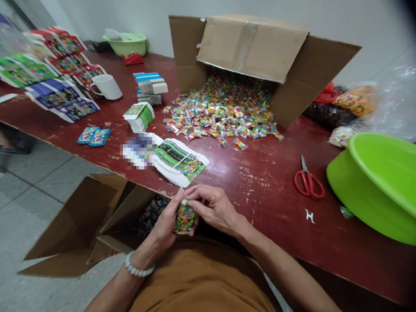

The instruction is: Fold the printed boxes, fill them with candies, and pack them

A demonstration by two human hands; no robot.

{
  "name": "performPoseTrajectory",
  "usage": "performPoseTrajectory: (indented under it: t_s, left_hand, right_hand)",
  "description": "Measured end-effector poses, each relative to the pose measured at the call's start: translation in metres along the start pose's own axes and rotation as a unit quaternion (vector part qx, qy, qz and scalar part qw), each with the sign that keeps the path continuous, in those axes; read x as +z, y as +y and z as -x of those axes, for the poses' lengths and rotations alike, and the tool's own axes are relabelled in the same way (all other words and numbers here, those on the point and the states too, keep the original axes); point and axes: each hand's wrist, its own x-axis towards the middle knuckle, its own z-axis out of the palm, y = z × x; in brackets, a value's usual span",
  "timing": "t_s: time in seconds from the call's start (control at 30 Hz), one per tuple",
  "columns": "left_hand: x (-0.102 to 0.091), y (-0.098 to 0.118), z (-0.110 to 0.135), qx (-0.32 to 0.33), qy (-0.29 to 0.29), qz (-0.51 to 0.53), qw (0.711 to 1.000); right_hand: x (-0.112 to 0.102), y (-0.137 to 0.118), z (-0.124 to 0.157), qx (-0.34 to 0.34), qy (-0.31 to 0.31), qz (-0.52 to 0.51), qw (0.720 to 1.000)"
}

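A small green printed candy box (186,219) is held upright in front of my body, just off the table's front edge. Wrapped around its sides is my left hand (168,216), with a beaded bracelet on the wrist. Fingers of my right hand (212,206) close on the top end of the box, at its white flap. Just beyond my hands lies a fanned stack of flat green cartons (182,160). Farther back, a heap of wrapped candies (221,112) spills from a large cardboard box (253,47) tipped on its side.
Red-handled scissors (307,180) and a green basin (367,186) are on the right of the red table (260,190). Carton stacks (61,97), a white mug (108,86) and blue packets (94,136) stand left. An open cardboard box (78,221) sits below the front edge.
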Motion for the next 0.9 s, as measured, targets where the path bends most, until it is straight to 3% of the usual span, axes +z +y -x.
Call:
performPoseTrajectory:
  t_s: [0.13,0.27,0.47,0.6,0.77,0.9]
  left_hand:
    - [0.002,0.003,-0.001,-0.001,-0.013,0.071,0.997]
    - [0.006,0.001,-0.004,0.017,0.025,0.141,0.99]
    - [0.003,-0.008,-0.009,0.043,0.089,0.19,0.977]
    - [-0.006,-0.006,-0.004,0.096,0.107,0.181,0.973]
    - [-0.016,0.0,0.006,0.024,0.096,0.216,0.971]
    - [-0.022,0.004,0.013,-0.013,0.109,0.199,0.974]
  right_hand:
    - [0.009,0.007,0.009,0.008,0.022,-0.002,1.0]
    - [0.013,0.015,0.017,-0.052,0.056,0.155,0.985]
    - [0.01,0.01,0.02,-0.158,0.01,0.431,0.889]
    - [0.023,0.016,0.012,-0.207,-0.028,0.494,0.844]
    - [0.044,0.029,0.004,-0.247,-0.055,0.483,0.838]
    - [0.054,0.03,-0.007,-0.237,-0.093,0.468,0.846]
